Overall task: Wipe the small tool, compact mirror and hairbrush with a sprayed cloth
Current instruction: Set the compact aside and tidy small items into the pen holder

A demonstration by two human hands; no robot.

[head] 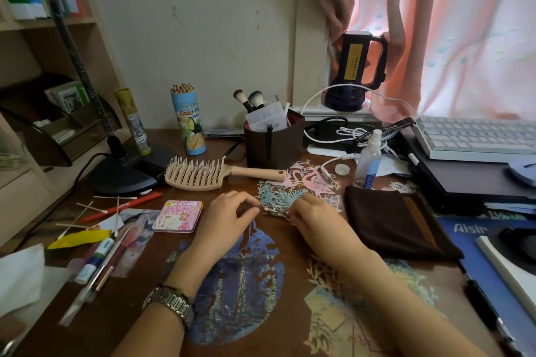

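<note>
A small shiny metal tool lies on the desk between my hands. My right hand pinches its right end with curled fingers. My left hand hovers just left of the tool with loosely curled fingers, holding nothing that I can see. The pink compact mirror, shut, lies left of my left hand. Behind it the beige hairbrush rests bristles up, handle pointing right. A folded dark brown cloth lies right of my right hand. The clear spray bottle stands behind the cloth.
A brown organiser box with makeup brushes stands behind the hairbrush, and a pencil tube to its left. Cotton swabs and pens litter the left side. A lamp base, cables, a keyboard and a blue pad crowd the edges.
</note>
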